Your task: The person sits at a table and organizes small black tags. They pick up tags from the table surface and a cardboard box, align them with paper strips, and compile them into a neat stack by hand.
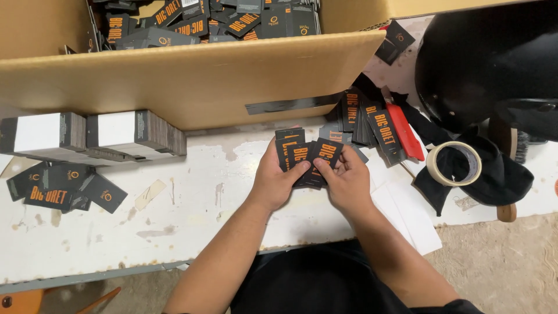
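My left hand (273, 180) and my right hand (347, 181) meet over the white worktable (192, 203) and together hold a fanned bunch of black card tags with orange print (308, 156). Both thumbs press on the top tags. Just behind the hands lies a loose pile of the same tags (366, 122). Beyond it stands a big open cardboard box (192, 75) filled with several more tags (203, 23).
Two banded stacks of tags with white wrappers (93, 134) sit at the left, with loose tags (64, 189) in front of them. A roll of tape (453, 164), black cloth (500, 174), a red strip (405, 131) and a black helmet (488, 64) crowd the right side.
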